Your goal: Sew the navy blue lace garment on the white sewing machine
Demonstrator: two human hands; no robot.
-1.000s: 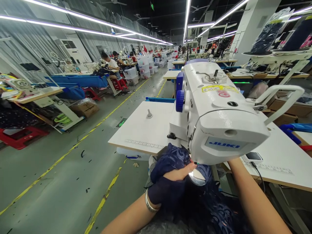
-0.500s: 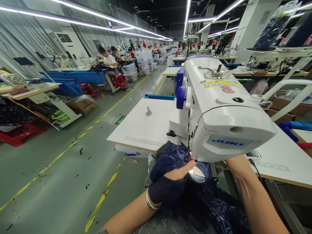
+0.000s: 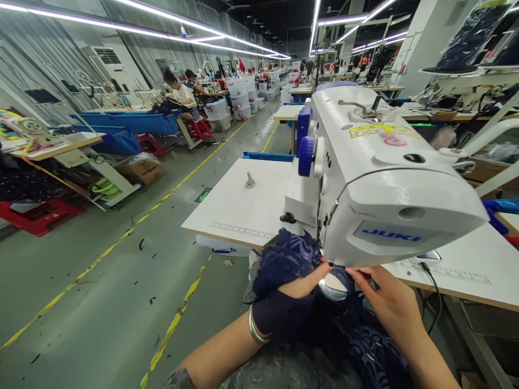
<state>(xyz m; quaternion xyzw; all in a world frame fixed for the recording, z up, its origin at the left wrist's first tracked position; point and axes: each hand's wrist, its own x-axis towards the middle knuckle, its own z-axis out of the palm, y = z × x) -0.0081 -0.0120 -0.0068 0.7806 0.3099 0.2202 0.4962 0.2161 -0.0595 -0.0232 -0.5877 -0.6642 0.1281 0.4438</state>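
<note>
A white Juki sewing machine (image 3: 377, 178) stands on a white table (image 3: 243, 208) right in front of me. Dark navy lace fabric (image 3: 292, 259) is bunched under the machine's head and spills down over my lap. My left hand (image 3: 300, 286) lies in the folds with its fingers closed on the navy fabric, the fingertips close to the shiny needle plate (image 3: 332, 286). A silver bangle (image 3: 254, 327) circles that wrist. My right hand (image 3: 385, 297) rests on the fabric just right of the plate, fingers stretched forward under the machine head.
A grey floor aisle with yellow lines (image 3: 121, 243) runs along the left. Rows of sewing tables and blue troughs (image 3: 130, 124) line it, with seated workers (image 3: 180, 100) and white bins (image 3: 217, 113) further back. A cable (image 3: 436, 294) hangs off the table at right.
My right hand has come out from behind the machine head and now lies on the fabric beside the needle plate. My left hand has stayed in place.
</note>
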